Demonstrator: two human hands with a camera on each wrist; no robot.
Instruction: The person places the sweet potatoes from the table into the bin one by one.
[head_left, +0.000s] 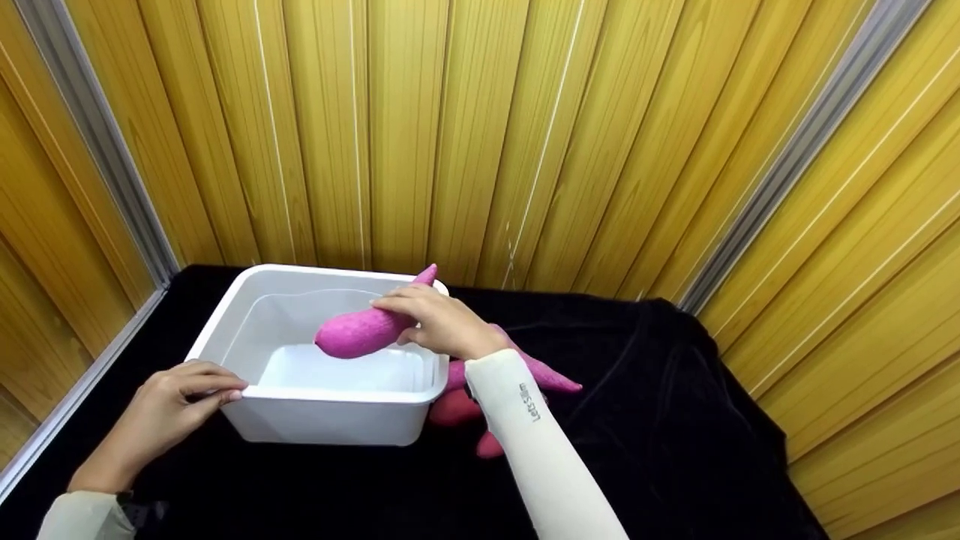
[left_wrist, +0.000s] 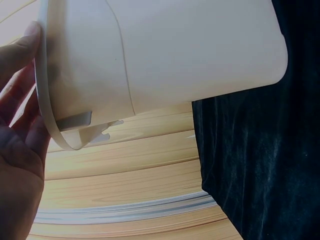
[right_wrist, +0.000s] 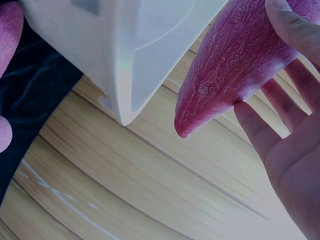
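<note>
- I see a big pink sweet potato [head_left: 358,334] in the right hand [head_left: 446,322], held over the white tub [head_left: 330,424].
- The right hand has its thumb and fingers around it.
- The left hand [head_left: 169,405] pinches the tub's rim at the corner nearest it.
- More sweet potatoes [head_left: 551,376], pink and red, lie beside the tub, below the right wrist.
- Black cloth [head_left: 645,435] lies under both hands.
- A yellow wood-look wall [head_left: 480,150] stands in front of them.

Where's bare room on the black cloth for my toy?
The black cloth shows bare in front of the white tub, and between the right sleeve and right wall. It's crowded right of the tub, where pink sweet potatoes lie.
</note>
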